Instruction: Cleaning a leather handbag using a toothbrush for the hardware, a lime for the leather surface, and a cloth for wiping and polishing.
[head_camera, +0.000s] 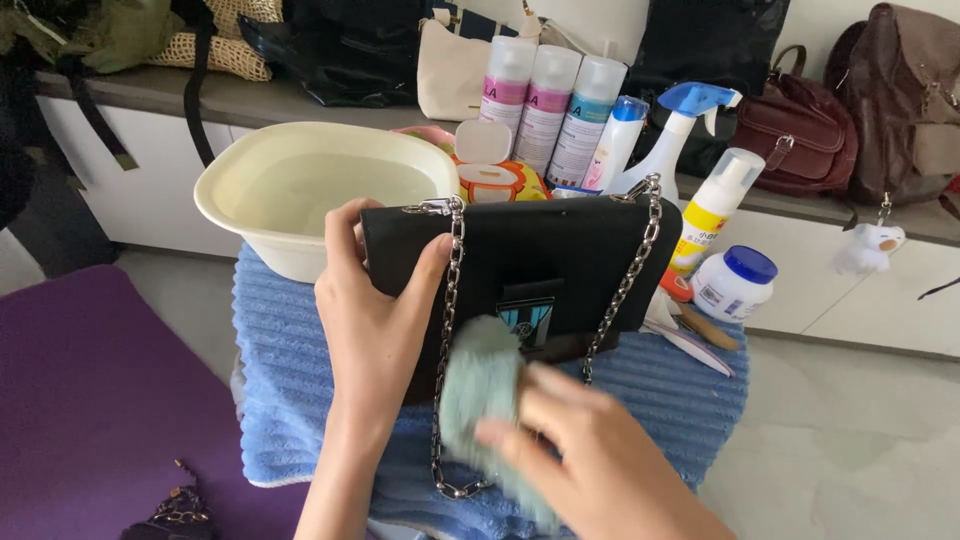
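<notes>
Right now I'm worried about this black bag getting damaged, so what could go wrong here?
The basin of water sits right behind the black bag; a push from the left hand might tip or splash it. The right hand rubs a pale green cloth beside the chain, which may snag. The spray bottles stand close and could topple.

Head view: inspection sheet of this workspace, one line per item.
Surface: blue ribbed towel under everything.
Job's things: black handbag with silver chain; pale green cloth pressed on its front, blurred.
Clutter: cream basin holding water; spray cans, trigger sprayer, white jar.
Hands: left hand grips the bag's edge; right hand holds the cloth.
Cables: nothing seen.
Surroundings: purple mat; bags on shelf.
</notes>
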